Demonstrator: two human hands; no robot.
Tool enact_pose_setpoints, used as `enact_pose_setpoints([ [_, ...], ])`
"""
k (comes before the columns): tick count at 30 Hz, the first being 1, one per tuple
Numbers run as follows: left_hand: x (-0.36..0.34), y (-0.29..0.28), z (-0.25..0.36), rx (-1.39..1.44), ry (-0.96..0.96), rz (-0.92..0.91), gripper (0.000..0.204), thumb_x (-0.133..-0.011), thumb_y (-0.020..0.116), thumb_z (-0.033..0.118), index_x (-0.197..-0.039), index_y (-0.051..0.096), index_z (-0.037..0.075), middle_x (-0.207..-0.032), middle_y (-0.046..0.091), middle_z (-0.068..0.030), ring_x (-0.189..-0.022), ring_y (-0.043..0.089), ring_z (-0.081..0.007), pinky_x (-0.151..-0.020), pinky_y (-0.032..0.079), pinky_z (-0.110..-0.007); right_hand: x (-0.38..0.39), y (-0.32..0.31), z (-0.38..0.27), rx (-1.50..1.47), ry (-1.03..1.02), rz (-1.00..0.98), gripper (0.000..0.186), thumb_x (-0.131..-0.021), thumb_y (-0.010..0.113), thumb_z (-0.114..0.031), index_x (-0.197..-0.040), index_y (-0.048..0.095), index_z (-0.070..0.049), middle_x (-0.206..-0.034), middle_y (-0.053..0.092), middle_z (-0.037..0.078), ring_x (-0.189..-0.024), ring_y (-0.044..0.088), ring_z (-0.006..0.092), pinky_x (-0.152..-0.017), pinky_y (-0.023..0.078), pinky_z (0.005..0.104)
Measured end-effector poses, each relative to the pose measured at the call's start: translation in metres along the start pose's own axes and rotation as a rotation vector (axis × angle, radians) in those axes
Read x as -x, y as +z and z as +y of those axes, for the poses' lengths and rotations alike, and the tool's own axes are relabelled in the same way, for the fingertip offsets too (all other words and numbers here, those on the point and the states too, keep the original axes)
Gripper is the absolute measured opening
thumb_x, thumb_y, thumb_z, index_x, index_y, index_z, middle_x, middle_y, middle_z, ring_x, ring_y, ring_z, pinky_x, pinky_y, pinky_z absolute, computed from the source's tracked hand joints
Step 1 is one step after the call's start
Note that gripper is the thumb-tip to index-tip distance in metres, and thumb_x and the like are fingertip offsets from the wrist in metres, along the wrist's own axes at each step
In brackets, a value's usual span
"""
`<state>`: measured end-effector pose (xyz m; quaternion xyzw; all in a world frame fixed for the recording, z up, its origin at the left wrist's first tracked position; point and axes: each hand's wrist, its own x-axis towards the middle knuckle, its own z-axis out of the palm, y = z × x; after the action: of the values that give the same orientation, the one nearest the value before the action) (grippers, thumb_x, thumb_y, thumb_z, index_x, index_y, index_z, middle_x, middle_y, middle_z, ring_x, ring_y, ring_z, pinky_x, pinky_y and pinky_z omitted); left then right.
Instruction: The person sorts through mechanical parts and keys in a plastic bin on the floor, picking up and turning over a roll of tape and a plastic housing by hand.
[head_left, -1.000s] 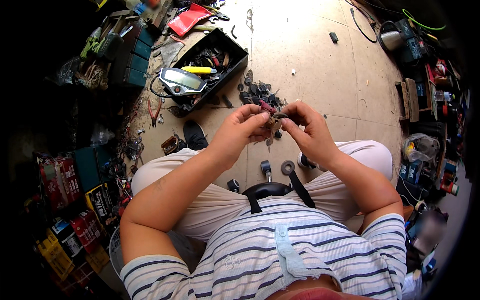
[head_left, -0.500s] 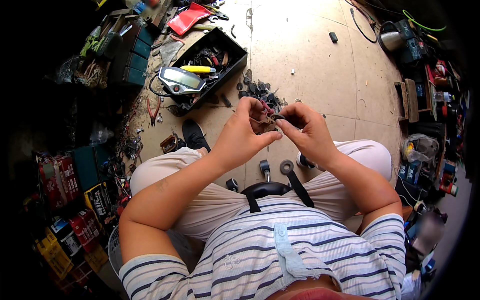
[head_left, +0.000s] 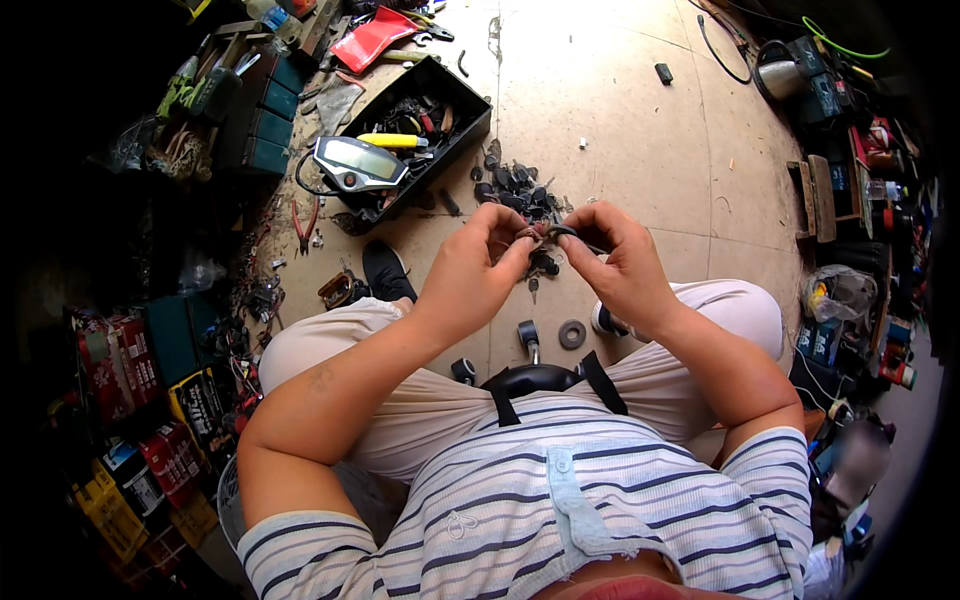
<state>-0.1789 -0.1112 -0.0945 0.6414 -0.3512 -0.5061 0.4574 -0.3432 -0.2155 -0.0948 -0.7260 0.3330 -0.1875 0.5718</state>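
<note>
My left hand (head_left: 468, 268) is closed in a pinch on a thin reddish-brown cord (head_left: 535, 233) in front of me. Facing it, my right hand (head_left: 622, 264) pinches a small dark piece, too small to name, right beside the cord; the fingertips of the two hands nearly meet. Below the fingertips several dark-headed keys (head_left: 544, 266) show; whether they hang from the cord or lie on the floor I cannot tell. Just beyond my hands a pile of black-headed keys (head_left: 517, 185) lies on the floor.
A black bin (head_left: 473, 124) of tools stands ahead left, with a grey instrument display (head_left: 359, 163) and a yellow-handled tool (head_left: 392, 140) on it. Red-handled pliers (head_left: 305, 225) lie left of it. A metal washer (head_left: 572, 334) rests between my knees. Boxes and clutter line both sides.
My left fingers have drawn in from a looser hold to a pinch on the cord. More keys now show below the hands. My right hand has hardly moved.
</note>
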Motion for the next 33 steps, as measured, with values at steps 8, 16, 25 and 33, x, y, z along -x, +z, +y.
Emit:
enact_pose_setpoints([
  [8,-0.002,0.001,-0.009,0.073,-0.006,-0.011,0.015,-0.093,0.056,0.010,-0.103,0.053,0.000,-0.088,0.062,-0.0059,-0.082,0.062,-0.0125,-0.074,0.050,-0.027,0.001,-0.002,0.004,-0.032,0.020,-0.063,0.015,-0.083,0.059,-0.005,-0.096,0.057,0.002,-0.085,0.061,0.011,-0.076,0.059,0.0148,-0.067,0.047,0.0270],
  [16,-0.010,0.002,-0.004,0.082,0.065,-0.015,0.017,-0.090,0.058,0.011,-0.102,0.054,-0.001,-0.089,0.063,-0.0057,-0.079,0.060,-0.0088,-0.070,0.049,-0.023,-0.001,-0.010,-0.013,0.018,-0.045,-0.135,0.021,-0.081,0.066,-0.010,-0.099,0.061,-0.001,-0.089,0.063,0.010,-0.083,0.063,0.0177,-0.074,0.050,0.0286],
  [25,-0.005,0.001,0.005,-0.050,-0.009,-0.051,0.025,-0.085,0.066,0.015,-0.104,0.054,0.003,-0.084,0.063,-0.0034,-0.077,0.061,-0.0079,-0.062,0.047,-0.022,0.006,-0.012,-0.016,0.289,-0.269,-0.113,0.016,-0.080,0.063,-0.014,-0.090,0.060,-0.003,-0.084,0.060,0.014,-0.075,0.061,0.0293,-0.068,0.050,0.0351],
  [33,-0.017,-0.005,-0.008,-0.028,0.147,-0.050,0.019,-0.089,0.060,0.009,-0.108,0.055,0.005,-0.093,0.062,-0.0052,-0.078,0.061,-0.0093,-0.060,0.049,-0.023,0.001,-0.011,-0.021,0.250,-0.352,-0.103,0.015,-0.080,0.066,-0.010,-0.092,0.060,-0.003,-0.085,0.062,0.013,-0.075,0.062,0.0283,-0.068,0.049,0.0336],
])
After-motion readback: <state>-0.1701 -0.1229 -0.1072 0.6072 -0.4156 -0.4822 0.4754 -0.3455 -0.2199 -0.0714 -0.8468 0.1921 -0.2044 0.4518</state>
